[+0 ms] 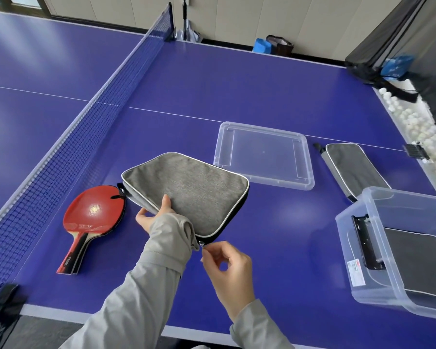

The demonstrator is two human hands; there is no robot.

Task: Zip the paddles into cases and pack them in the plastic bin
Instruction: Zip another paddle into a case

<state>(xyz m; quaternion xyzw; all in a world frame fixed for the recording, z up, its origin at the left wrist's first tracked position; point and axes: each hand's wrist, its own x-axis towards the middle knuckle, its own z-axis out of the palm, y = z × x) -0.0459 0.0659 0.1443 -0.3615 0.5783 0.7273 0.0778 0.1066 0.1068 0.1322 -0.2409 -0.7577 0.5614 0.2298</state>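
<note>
A grey paddle case [191, 190] with white piping is lifted slightly off the blue table at the centre. My left hand [152, 215] grips its near left edge, thumb on top. My right hand [224, 263] pinches the zipper pull [201, 244] at the case's near corner. Two red paddles [92, 217] lie stacked on the table to the left of the case. A second grey case [355, 170] lies flat at the right. The clear plastic bin [393, 248] stands at the near right with a dark case [418, 263] inside.
The bin's clear lid [264, 154] lies behind the held case. The blue net [93, 107] runs along the left. A trough of several white balls [423, 132] lines the table's right end. The table's near edge [91, 316] is close to my arms.
</note>
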